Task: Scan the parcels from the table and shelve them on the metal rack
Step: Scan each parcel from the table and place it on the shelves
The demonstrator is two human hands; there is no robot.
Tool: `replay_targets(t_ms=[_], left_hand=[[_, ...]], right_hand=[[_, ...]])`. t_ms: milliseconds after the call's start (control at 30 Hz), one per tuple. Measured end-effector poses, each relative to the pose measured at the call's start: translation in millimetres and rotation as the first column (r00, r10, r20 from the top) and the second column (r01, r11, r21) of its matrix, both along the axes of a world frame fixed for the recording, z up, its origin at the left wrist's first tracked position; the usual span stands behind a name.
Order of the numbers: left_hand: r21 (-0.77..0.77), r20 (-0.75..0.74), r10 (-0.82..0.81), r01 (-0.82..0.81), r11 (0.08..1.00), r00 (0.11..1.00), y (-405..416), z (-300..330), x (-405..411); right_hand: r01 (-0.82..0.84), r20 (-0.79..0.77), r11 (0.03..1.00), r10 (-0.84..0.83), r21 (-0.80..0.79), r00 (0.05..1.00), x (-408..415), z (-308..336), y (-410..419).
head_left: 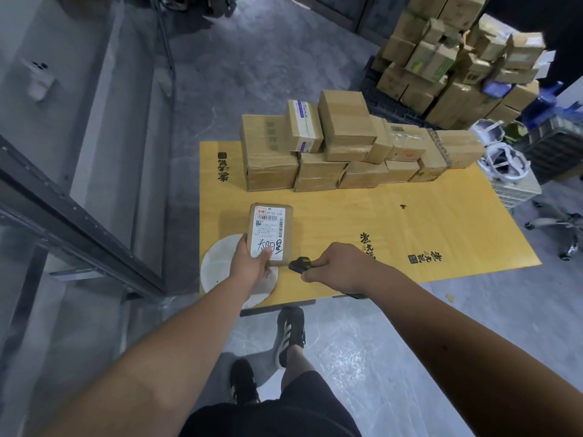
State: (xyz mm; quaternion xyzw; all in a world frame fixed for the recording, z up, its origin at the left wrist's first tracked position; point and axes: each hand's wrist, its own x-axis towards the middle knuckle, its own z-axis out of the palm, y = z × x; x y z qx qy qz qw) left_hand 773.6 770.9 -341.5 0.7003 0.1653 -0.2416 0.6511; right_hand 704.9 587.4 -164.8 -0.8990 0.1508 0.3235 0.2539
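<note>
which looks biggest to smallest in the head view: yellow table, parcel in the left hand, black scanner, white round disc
1. yellow table
2. white round disc, partly hidden by the left hand
3. parcel; it is held nearer the camera, so its rank against the disc is unsure
4. black scanner, in the right hand

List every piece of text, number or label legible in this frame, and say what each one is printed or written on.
"20-00": printed at the top of the white shipping label on the small brown cardboard parcel held by the left hand.
"太阳星": large black handwriting low on that label.
Red handwritten mark, label's top left corner: unreadable.
Barcodes and small print on that label: too small.
Black brush-style characters on the yellow table top: blurred.
Labels on the stacked cardboard boxes: illegible.
</note>
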Motion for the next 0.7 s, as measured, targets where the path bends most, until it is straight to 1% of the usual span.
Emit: replay_targets(t_ms=[267,333,400,500,700], left_hand=[[0.062,0.090,-0.031,0.025,0.998,0.995,0.4,3.6,-18.6],[0.048,0.087,-0.037,0.033,0.998,0.996,0.6,5.2,-22.8],[0.043,0.117,-0.048,0.043,0.998,0.992,0.9,5.6,-24.9],[0.086,0.176,-0.088,0.074,0.994,0.980,1.2,4.7,-24.9],[0.108,0.190,-0.113,0.094,0.990,0.975,1.7,9.4,-26.6]], right_hand=[[0.006,-0.082,1.000,-0.005,0.022,0.997,-20.4,4.0,8.1],[0.014,-0.081,0.999,-0.011,0.037,0.997,-25.8,-0.5,8.9],[0.012,-0.075,0.999,-0.008,0.050,0.997,-29.9,-4.2,8.2],[0.024,-0.054,0.998,-0.021,0.062,0.998,-33.8,-5.7,5.9],[-0.021,-0.033,0.998,0.023,0.064,0.999,-35.2,0.9,-0.4]])
